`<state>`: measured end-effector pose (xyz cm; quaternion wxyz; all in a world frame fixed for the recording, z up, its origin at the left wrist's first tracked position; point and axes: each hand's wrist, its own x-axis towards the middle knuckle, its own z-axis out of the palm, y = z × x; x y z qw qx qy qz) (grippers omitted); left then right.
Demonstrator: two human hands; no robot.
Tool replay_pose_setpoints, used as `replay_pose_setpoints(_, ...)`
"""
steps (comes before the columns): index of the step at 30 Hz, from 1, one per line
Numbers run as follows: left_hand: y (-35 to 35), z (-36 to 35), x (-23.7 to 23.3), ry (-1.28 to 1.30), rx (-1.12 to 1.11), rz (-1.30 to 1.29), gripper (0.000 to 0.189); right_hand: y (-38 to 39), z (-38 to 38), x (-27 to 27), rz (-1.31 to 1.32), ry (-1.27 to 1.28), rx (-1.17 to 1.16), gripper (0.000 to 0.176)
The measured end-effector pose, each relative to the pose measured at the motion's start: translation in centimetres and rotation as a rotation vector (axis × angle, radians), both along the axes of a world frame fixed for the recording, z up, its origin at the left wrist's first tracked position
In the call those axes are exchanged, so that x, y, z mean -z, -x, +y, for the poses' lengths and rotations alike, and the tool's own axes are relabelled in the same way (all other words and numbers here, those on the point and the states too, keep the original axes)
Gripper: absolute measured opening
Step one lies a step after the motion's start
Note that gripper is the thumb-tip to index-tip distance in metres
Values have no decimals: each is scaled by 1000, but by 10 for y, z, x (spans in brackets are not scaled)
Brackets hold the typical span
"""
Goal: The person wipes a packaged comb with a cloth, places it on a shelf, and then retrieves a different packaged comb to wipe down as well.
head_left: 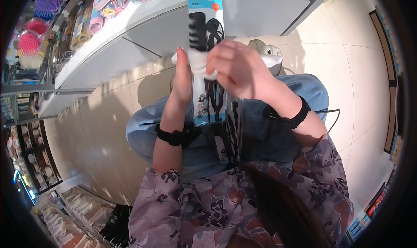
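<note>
A long comb package with a blue top, a black comb and black hair tools stands upright in front of me. My left hand is at its left edge, thumb up, its other fingers hidden behind the package. In my right hand a crumpled white cloth is pinched against the front of the package, below the comb's teeth. A second package with black hair tools lies on my lap, behind and below the first.
A white shelf with grey drawers spans the front. Hairbrushes and tubs of hair ties are at upper left. Packaged goods hang at lower left. Tiled floor surrounds my crossed legs.
</note>
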<state>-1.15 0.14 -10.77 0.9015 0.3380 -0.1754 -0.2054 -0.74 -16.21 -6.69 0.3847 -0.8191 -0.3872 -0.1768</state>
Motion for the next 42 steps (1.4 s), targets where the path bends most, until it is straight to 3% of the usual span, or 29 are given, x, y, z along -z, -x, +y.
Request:
replay_pose_setpoints(1,2,-3,-5,0,-1,0,67,2,2,0,-16,46,-87,10)
replay_pose_setpoints(3,8,-10,-18,-300,-187,163,67,7,4,-2,-30,79,-213,10)
replay_pose_setpoints(7,5,-4,-6,-304,-147,148,67,8,5,-1,-9,72,-255,10)
replay_pose_setpoints(9,-1,0,1,30,1,54,66,5,4,0,-30,61,-77,9)
replay_pose_setpoints(10,1,-2,-2,30,1,54,66,3,3,0,-29,61,-76,9)
replay_pose_setpoints(13,7,-9,-10,-277,-177,62,63,-4,-2,4,24,-29,26,19)
replay_pose_setpoints(22,8,-7,-15,-312,-144,131,66,9,5,0,-18,104,-212,9)
replay_pose_setpoints(29,7,-9,-11,-294,-187,71,65,0,1,2,50,47,46,13)
replay_pose_setpoints(38,7,-6,-10,-394,-191,72,66,7,4,1,-36,103,-179,11)
replay_pose_setpoints(42,6,-8,-9,-289,-167,95,65,5,4,2,-38,105,-107,12)
